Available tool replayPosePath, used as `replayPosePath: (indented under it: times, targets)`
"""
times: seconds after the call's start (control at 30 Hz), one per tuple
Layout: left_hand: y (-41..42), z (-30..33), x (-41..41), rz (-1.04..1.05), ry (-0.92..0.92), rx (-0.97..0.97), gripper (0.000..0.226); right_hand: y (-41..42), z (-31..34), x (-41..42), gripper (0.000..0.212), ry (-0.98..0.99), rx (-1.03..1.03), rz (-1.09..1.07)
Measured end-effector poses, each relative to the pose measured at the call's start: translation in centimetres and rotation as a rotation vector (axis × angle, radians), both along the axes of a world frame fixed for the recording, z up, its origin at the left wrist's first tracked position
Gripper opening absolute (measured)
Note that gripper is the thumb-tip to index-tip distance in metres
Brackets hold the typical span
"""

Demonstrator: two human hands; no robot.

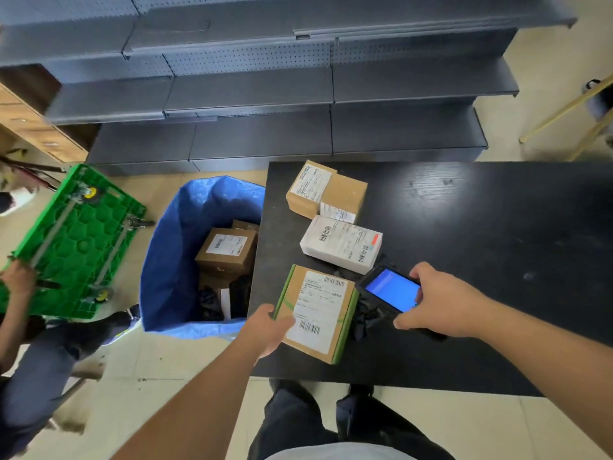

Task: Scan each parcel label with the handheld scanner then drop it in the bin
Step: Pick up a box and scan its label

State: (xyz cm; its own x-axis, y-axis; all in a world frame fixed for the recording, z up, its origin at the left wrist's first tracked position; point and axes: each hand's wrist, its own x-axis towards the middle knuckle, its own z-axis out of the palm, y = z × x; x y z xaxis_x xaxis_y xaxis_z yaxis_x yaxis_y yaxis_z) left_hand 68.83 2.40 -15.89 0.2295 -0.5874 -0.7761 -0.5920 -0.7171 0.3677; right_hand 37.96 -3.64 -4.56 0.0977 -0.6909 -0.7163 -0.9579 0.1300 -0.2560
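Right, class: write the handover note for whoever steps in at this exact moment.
Left hand grips the green-edged box at the table's near left corner.
Right hand holds the scanner, screen lit, beside that box.
Done: several parcels already lie in the blue bin.
Left: this box, the white parcel and two brown boxes behind it.

The left hand [268, 330] grips a green-edged box [316, 312] by its left side at the bench's [481, 260] near left corner. The right hand [441, 302] holds the scanner [389, 292], screen lit blue, just right of the box. A white parcel [341, 244] and two brown boxes [326, 192] lie along the left edge. The blue bin [172, 260] stands on the floor beside the bench, parcels inside.
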Motion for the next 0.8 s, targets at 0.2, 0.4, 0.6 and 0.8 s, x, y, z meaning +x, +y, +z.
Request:
replayPosePath:
  times: [0.2,0.4,0.6,0.8]
  targets:
    - [0.9,-1.4,-1.9,0.166,0.028,0.005,0.063,1.1,-1.0,-2.2,0.080,-0.007,0.036,-0.034]
    - [0.8,-2.8,-2.8,0.329,0.069,0.005,0.063,1.6,-1.6,-3.0,0.081,-0.021,0.055,-0.069]
    - [1.0,-2.6,-3.7,0.316,0.078,0.010,0.054,2.0,-2.1,-3.3,0.080,-0.055,0.049,-0.151]
    - [1.1,-2.1,-4.0,0.309,0.131,0.050,0.048,2.3,-2.1,-3.5,0.075,-0.065,0.051,-0.165]
